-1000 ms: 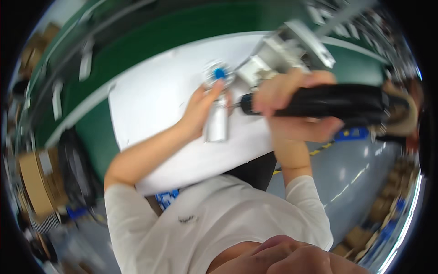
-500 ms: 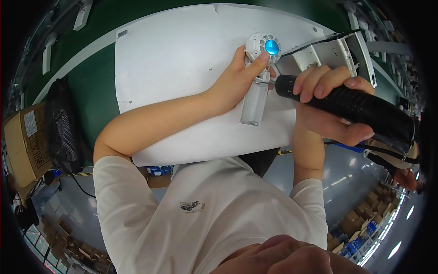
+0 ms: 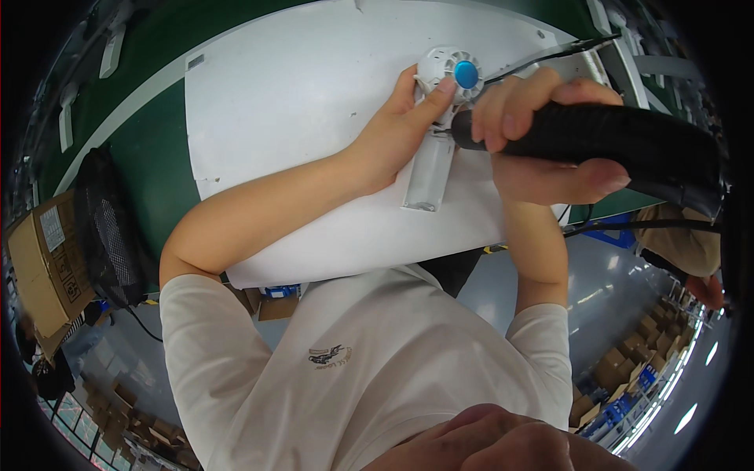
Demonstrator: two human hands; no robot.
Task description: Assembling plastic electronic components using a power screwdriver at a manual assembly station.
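A wide white board (image 3: 275, 118), roomiest at left, near edge curving bodyward! Black power driver (image 3: 636, 141) juts past the right edge, right hand (image 3: 530, 169) wrapped around it; left hand (image 3: 393, 141) pinches the white vented device (image 3: 428, 177), well inside the edges, thumb beside its blue disc (image 3: 466, 74), bit right at the neck!

Left forearm (image 3: 275, 208) slants across the white tabletop (image 3: 275, 110), elbow (image 3: 188, 263) bent outside its near-left corner; left grip (image 3: 397, 137) clasped above the middle, thumb (image 3: 437, 102) extended. I see the right grip (image 3: 542, 137) curled over the tabletop's right part, right forearm (image 3: 538, 247) crossing its near edge.
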